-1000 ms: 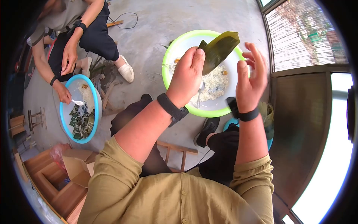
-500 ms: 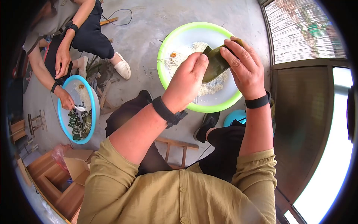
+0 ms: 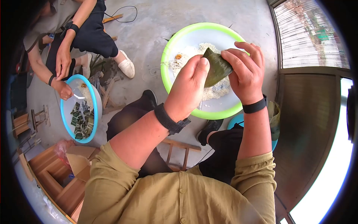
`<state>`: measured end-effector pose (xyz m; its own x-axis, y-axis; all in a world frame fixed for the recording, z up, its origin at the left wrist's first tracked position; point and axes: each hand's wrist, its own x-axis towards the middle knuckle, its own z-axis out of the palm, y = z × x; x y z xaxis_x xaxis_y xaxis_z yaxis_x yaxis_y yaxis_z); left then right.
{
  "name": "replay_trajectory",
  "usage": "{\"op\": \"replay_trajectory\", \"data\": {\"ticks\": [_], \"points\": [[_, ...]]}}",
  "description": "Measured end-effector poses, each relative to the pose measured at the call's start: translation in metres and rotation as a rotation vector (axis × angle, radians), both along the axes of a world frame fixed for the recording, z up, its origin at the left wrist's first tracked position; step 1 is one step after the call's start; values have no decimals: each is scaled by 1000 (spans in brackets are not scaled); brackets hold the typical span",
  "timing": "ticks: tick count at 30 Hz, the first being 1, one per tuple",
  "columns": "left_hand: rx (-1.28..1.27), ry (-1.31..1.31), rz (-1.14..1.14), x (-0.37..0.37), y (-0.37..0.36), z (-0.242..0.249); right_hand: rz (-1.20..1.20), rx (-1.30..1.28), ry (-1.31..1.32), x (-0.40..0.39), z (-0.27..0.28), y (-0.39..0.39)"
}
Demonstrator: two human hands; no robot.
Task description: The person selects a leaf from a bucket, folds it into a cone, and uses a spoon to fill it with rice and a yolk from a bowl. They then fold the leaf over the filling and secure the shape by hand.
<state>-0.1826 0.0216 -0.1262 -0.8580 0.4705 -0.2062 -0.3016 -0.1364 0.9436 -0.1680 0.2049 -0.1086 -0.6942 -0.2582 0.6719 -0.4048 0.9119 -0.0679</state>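
A green leaf-wrapped rice dumpling [image 3: 216, 69], folded to a pointed corner at the top, is held up above the basin between both hands. My left hand [image 3: 188, 80] is closed around its left side, with the thumb pressed along the edge. On the other side, my right hand [image 3: 246, 71] grips the leaf with bent fingers; some of its upper fingers stand off the leaf. Below lies a basin with a lime-green rim [image 3: 203, 25], holding loose white rice [image 3: 216, 92] and a small orange-brown piece [image 3: 178, 56]. Whatever is inside the leaf is hidden.
At left, another person's hand [image 3: 62, 89] holds a white spoon [image 3: 78, 97] over a blue-rimmed basin [image 3: 62, 115] with rice and several tied dumplings [image 3: 88, 125]. A wooden stool [image 3: 182, 145] stands between my legs. Leaves [image 3: 274, 117] hang beside a blue container [image 3: 236, 120] at right.
The leaf has turned in my hands from a long flap to a pointed, folded shape. My right hand has lowered slightly and its upper fingers have lifted. The other person's spoon has shifted.
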Motion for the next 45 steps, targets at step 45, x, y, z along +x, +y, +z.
{"op": "replay_trajectory", "data": {"ticks": [45], "points": [[255,-86,75,0,-1,6,36,-491,-152,12,-7,-34]]}}
